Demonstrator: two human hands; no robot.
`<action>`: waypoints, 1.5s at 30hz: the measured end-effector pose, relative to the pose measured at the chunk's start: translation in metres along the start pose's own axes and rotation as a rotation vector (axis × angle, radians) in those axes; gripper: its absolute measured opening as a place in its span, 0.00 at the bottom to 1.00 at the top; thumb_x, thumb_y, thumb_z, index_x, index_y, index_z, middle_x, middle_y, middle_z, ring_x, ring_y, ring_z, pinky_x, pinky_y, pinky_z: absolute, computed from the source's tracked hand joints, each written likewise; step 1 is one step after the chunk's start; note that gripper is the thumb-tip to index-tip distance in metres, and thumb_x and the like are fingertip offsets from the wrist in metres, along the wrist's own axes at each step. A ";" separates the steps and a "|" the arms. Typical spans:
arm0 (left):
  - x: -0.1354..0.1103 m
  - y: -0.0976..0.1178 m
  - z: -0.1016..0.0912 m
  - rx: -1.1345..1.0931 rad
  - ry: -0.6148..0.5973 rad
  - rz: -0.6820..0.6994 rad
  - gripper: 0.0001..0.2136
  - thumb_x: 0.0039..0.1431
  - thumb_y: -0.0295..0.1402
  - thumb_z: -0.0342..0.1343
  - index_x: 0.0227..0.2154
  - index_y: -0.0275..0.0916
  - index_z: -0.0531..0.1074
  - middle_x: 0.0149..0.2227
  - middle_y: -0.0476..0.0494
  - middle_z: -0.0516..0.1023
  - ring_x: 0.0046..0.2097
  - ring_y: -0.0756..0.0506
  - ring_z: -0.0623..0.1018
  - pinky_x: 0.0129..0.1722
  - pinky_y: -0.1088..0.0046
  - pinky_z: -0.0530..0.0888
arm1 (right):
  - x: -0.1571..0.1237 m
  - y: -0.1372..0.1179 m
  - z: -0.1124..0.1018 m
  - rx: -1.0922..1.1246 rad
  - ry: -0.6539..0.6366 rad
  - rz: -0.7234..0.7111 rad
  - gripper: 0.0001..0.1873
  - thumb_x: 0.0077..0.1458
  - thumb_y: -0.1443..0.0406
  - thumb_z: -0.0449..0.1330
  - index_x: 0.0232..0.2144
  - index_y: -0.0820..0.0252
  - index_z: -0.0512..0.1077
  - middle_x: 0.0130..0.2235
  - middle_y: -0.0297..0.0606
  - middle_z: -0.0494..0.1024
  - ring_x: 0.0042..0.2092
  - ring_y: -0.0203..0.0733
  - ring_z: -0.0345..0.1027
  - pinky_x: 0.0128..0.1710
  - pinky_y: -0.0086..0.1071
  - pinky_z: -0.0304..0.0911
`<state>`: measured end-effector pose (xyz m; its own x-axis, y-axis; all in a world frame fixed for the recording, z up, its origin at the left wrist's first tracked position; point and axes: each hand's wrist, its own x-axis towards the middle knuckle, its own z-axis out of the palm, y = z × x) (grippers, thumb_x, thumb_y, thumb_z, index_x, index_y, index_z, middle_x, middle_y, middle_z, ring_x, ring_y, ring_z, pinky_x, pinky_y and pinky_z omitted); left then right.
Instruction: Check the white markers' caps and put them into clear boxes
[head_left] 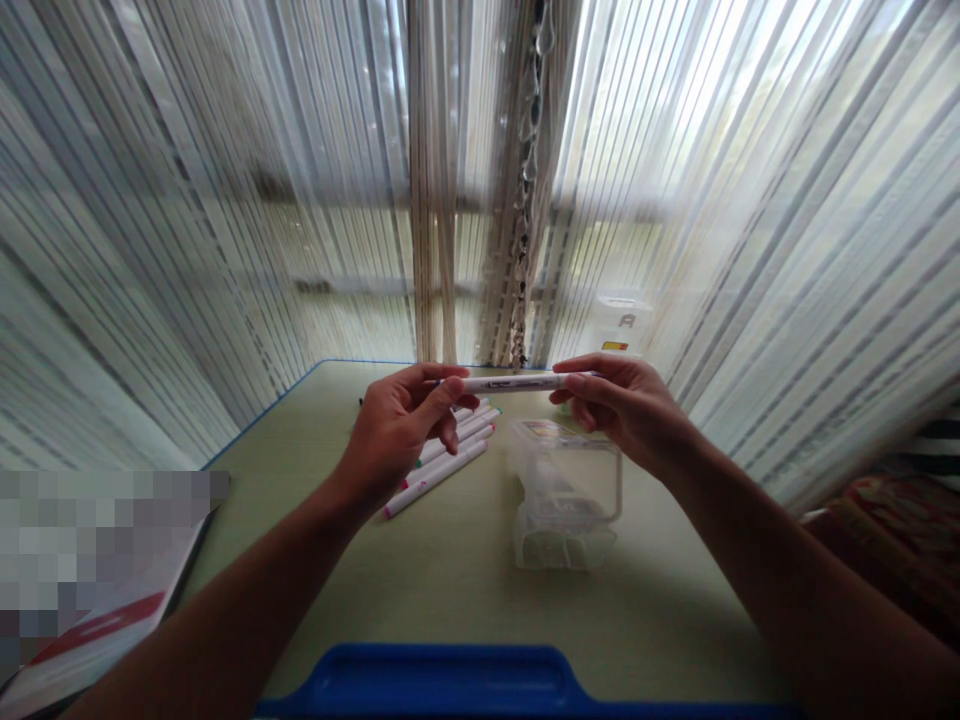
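A white marker pen (pixel 517 383) is held level above the table, one end in each hand. My left hand (pixel 409 410) pinches its left end between thumb and fingers. At the right end, my right hand (pixel 619 400) grips it the same way. Below and beside my left hand, several white markers (pixel 446 475) with coloured ends lie side by side, partly covered by that hand. A clear plastic case (pixel 566 500) stands on the table under my right hand.
The pale green table (pixel 420 600) has a blue rim with a blue recessed tray (pixel 450 680) at the near edge. A partly blurred-out printed item (pixel 112 620) lies at the left. String curtains (pixel 300 200) hang behind, and a white labelled piece (pixel 619 322) stands at the back right.
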<state>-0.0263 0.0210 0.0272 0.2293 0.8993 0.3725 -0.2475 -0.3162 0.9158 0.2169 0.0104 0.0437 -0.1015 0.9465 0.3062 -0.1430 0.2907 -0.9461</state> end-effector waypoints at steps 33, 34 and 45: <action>0.002 0.002 0.001 -0.100 0.039 -0.036 0.14 0.58 0.41 0.63 0.36 0.32 0.78 0.26 0.43 0.80 0.19 0.53 0.70 0.20 0.76 0.71 | -0.001 -0.001 -0.003 0.093 -0.017 0.057 0.16 0.53 0.57 0.65 0.36 0.64 0.82 0.31 0.46 0.84 0.17 0.32 0.65 0.15 0.27 0.56; 0.002 0.002 0.001 -0.082 0.049 -0.025 0.14 0.58 0.41 0.63 0.35 0.32 0.78 0.26 0.44 0.79 0.20 0.54 0.70 0.20 0.76 0.72 | 0.000 0.000 -0.003 0.088 -0.014 0.052 0.16 0.53 0.57 0.66 0.36 0.64 0.82 0.30 0.45 0.84 0.16 0.32 0.65 0.15 0.26 0.56; 0.000 0.001 0.000 0.148 0.056 0.070 0.10 0.54 0.36 0.67 0.34 0.33 0.78 0.26 0.46 0.79 0.20 0.54 0.72 0.20 0.77 0.71 | 0.001 0.004 -0.002 0.003 0.010 0.013 0.13 0.43 0.60 0.74 0.31 0.61 0.82 0.24 0.39 0.82 0.16 0.30 0.66 0.14 0.22 0.56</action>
<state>-0.0269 0.0206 0.0276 0.1628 0.8876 0.4308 -0.1188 -0.4158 0.9017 0.2180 0.0128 0.0399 -0.0938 0.9517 0.2924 -0.1448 0.2775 -0.9497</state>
